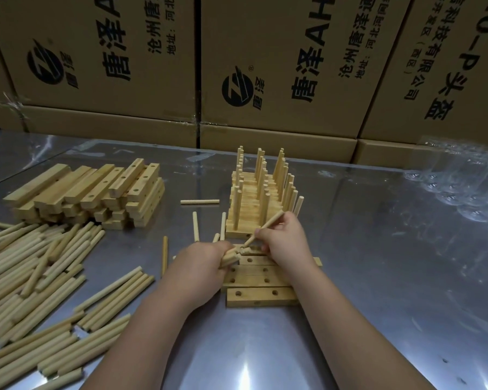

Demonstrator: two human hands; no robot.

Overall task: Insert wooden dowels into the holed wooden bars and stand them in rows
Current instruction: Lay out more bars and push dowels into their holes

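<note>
Stacked cardboard boxes (265, 66) with black printed lettering and round logos line the back of a shiny metal table (378, 277). Crumpled clear plastic (462, 187) lies on its right side.

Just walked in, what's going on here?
A person is working at a metal table. The right hand pinches one dowel, tilted, its lower end at the flat bars. The left hand grips a few spare dowels. Finished bars with upright dowels stand in rows behind; an unused bar stack and loose dowels lie at left.
</note>
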